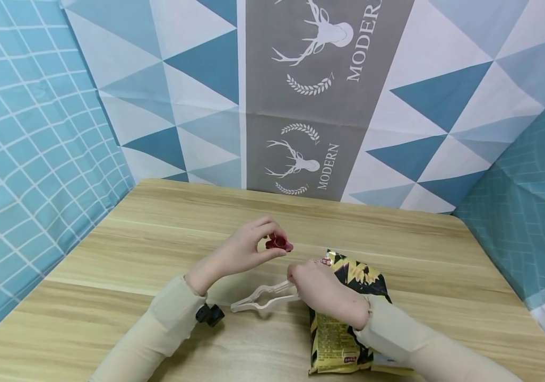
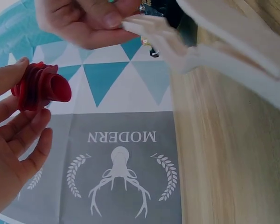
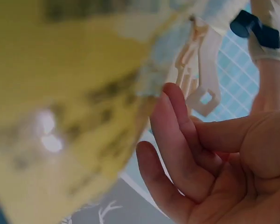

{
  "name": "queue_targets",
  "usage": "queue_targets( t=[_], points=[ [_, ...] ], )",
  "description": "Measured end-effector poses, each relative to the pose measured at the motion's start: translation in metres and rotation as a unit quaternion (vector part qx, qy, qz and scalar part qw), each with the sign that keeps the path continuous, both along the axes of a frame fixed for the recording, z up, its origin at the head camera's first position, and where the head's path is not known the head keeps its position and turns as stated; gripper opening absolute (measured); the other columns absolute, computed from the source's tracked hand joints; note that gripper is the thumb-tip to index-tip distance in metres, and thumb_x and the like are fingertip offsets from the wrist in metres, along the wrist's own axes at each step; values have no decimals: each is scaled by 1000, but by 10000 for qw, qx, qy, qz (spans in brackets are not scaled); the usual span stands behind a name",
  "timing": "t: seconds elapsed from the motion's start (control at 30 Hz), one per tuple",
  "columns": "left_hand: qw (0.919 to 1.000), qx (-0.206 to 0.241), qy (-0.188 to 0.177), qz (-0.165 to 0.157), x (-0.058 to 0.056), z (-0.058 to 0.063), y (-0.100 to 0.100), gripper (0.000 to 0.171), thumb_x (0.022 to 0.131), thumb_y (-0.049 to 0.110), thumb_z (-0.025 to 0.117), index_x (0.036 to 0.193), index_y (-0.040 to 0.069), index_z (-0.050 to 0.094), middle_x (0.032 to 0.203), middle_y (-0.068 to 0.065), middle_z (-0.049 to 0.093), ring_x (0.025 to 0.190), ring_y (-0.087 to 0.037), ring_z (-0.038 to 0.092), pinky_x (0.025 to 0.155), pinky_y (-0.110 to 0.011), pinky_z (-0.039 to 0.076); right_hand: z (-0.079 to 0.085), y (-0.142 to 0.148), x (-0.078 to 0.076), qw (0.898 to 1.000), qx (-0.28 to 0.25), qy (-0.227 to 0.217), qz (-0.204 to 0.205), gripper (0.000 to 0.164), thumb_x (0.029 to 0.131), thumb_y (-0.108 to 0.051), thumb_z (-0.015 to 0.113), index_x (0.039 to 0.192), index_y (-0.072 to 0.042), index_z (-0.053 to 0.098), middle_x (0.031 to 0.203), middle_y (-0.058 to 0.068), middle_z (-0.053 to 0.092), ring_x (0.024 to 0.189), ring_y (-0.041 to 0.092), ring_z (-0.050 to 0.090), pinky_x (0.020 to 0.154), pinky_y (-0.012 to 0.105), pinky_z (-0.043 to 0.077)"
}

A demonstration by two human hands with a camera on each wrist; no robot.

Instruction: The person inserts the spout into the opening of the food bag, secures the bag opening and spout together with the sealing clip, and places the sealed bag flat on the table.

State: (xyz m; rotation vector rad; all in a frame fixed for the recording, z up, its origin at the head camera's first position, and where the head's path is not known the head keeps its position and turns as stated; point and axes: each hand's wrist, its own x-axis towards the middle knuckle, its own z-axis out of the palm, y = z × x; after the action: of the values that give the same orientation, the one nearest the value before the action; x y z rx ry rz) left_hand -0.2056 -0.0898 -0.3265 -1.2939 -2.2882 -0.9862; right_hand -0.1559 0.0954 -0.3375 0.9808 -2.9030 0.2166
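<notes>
In the head view my left hand (image 1: 248, 246) pinches a small red cap-like piece (image 1: 279, 243) between thumb and fingers, held over the table. Up close in the left wrist view, the red piece (image 2: 39, 88) has a lobed flange and a short round tube facing right. My right hand (image 1: 325, 289) pinches one end of a white plastic bag clip (image 1: 240, 306), whose two arms spread apart and join at the far end, pointing left. Directly beneath the right hand and forearm lies a yellow and black snack bag (image 1: 331, 339), partly covered by them.
The wooden table (image 1: 124, 249) runs back to a patterned cloth wall (image 1: 205, 106). Blue tiled cloth (image 1: 24, 132) lines the left side, and teal cloth (image 1: 535, 196) the right. A black wrist camera (image 1: 210, 314) sits on the left sleeve.
</notes>
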Motion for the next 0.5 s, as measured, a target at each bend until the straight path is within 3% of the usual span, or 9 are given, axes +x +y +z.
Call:
queue_targets(
  t=[0.07, 0.2, 0.33, 0.5],
  points=[
    [9999, -23, -98, 32, 0, 0, 0, 15, 81, 20, 69, 91, 15, 60, 88, 8, 54, 77, -2, 51, 67, -20, 47, -2, -1, 0, 9998, 155, -111, -15, 15, 81, 3, 58, 72, -8, 61, 58, -1, 54, 46, 6, 39, 42, 19, 32],
    [9996, -129, -228, 115, -1, -1, -1, 15, 81, 21, 69, 92, 15, 60, 88, 8, 55, 77, -2, 52, 67, -19, 47, -5, -1, 0, 9986, 482, -218, 96, 12, 79, 2, 61, 72, -8, 59, 59, -1, 54, 47, 8, 46, 41, 20, 37],
    [9994, -221, -219, 149, -1, 0, -2, 16, 81, 21, 69, 92, 15, 60, 88, 8, 54, 78, -2, 52, 68, -20, 48, -9, -2, 0, 9966, 706, -61, 410, 13, 75, 3, 62, 70, -8, 58, 57, -3, 50, 47, 8, 44, 41, 19, 36],
    [9992, -289, -227, 184, -1, 0, -2, 15, 81, 21, 68, 92, 15, 60, 88, 8, 55, 79, -1, 52, 69, -20, 48, -15, -7, 0, 9870, 1394, 368, 713, 12, 73, 1, 65, 73, -10, 58, 59, -2, 51, 49, 9, 46, 42, 21, 39]
  ],
)
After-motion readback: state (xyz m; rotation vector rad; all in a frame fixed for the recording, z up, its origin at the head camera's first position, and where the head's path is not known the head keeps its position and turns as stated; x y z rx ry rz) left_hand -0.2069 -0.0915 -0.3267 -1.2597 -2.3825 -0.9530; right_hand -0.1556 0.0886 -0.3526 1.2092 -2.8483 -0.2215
